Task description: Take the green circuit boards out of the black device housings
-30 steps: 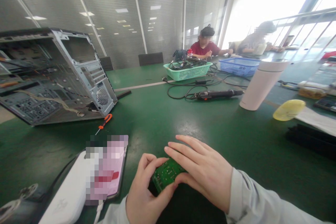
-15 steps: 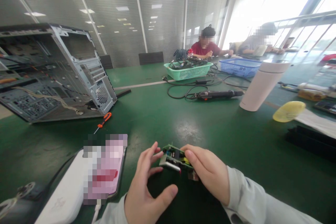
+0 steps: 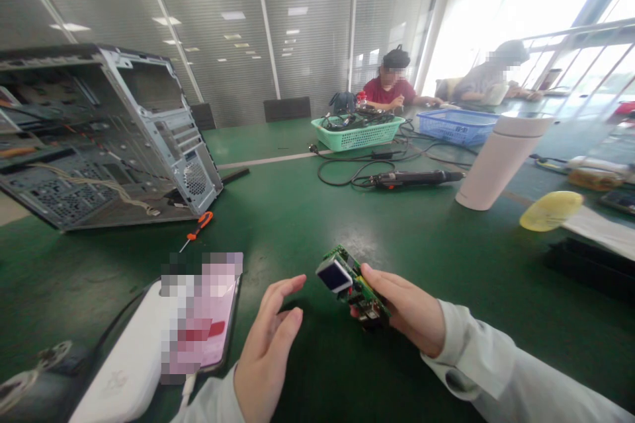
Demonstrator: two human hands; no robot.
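A small green circuit board (image 3: 364,287) with a little dark, white-edged screen (image 3: 335,275) is held above the table by my right hand (image 3: 404,304). The thumb lies along its upper edge; the fingers behind it are mostly hidden. The board is tilted, with its screen end toward the upper left. To the left of it, my left hand (image 3: 270,344) is open and empty, its fingers apart and a gap between them and the board.
On the left stand an open computer case (image 3: 193,178), an orange screwdriver (image 3: 201,225), a phone (image 3: 218,317) and a white power bank (image 3: 124,357). Ahead lie a black electric screwdriver (image 3: 417,178), a green basket (image 3: 360,137), a blue basket (image 3: 456,129) and a pink tumbler (image 3: 501,162). Two people sit beyond.
My right hand has tilted the circuit board, turning its screen into view. My left hand has drawn back to the left, away from the board.
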